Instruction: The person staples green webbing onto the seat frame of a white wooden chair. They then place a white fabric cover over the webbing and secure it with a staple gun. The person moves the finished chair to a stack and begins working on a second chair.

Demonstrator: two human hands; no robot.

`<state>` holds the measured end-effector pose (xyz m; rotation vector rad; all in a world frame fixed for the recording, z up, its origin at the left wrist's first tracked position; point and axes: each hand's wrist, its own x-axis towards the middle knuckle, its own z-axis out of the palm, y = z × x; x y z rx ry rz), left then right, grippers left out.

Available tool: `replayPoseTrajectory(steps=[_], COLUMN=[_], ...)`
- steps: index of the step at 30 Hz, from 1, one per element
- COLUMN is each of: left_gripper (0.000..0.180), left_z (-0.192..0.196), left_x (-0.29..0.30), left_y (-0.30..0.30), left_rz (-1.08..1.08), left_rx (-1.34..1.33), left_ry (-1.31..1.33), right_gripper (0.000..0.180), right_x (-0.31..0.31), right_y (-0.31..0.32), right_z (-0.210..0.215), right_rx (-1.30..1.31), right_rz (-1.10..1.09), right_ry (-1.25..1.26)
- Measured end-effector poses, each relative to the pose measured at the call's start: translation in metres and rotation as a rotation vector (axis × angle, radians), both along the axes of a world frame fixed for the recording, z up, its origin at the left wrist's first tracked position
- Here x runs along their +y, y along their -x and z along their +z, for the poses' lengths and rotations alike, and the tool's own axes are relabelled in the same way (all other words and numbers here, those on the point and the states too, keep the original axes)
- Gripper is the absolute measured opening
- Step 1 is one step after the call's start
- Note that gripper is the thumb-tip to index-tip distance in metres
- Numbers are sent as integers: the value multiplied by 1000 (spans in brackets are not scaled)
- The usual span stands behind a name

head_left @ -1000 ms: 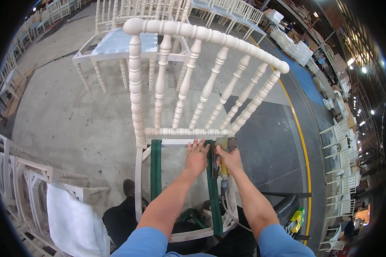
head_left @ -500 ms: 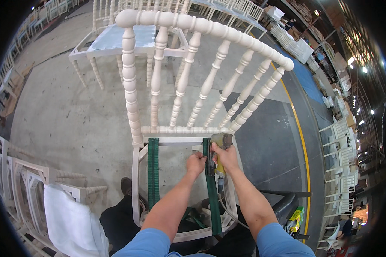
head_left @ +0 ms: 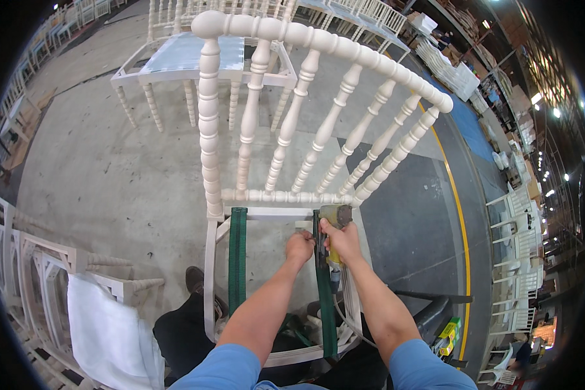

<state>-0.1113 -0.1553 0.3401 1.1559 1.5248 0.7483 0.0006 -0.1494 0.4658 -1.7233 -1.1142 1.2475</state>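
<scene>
A white chair with a turned-spindle back (head_left: 325, 43) stands before me, its seat frame (head_left: 210, 279) open in the middle. Two green webbing straps run front to back across that frame: a left strap (head_left: 238, 260) and a right strap (head_left: 327, 318). My right hand (head_left: 346, 242) grips a yellow staple gun (head_left: 335, 216) by its handle, over the right strap near the back rail. My left hand (head_left: 299, 247) is closed beside the tool, fingertips pinched at the right strap's edge. What lies between those fingertips is mostly hidden.
An air hose (head_left: 352, 318) trails from the gun. Behind stands another white chair frame with a pale blue seat (head_left: 195, 53). At left, stacked chair frames carry a white cloth (head_left: 107, 328). A green-and-yellow box (head_left: 450, 333) sits at right; a yellow line (head_left: 460, 214) crosses the floor.
The chair and surroundings sit slightly farther right in view. Both hands keep nearly the same place at the right strap, with the staple gun still held.
</scene>
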Motion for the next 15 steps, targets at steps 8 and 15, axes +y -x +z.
replayPoseTrajectory(steps=[8, 15], left_gripper=[18, 22], left_z=[3, 4], left_x=[-1, -3], left_y=[0, -6], left_rz=[45, 48], left_rx=[79, -7], left_ry=[-23, 14], right_gripper=[24, 28], right_x=[-3, -5], right_y=[0, -12], right_z=[6, 9], right_rx=[6, -14], right_rz=[53, -3], right_ry=[19, 9])
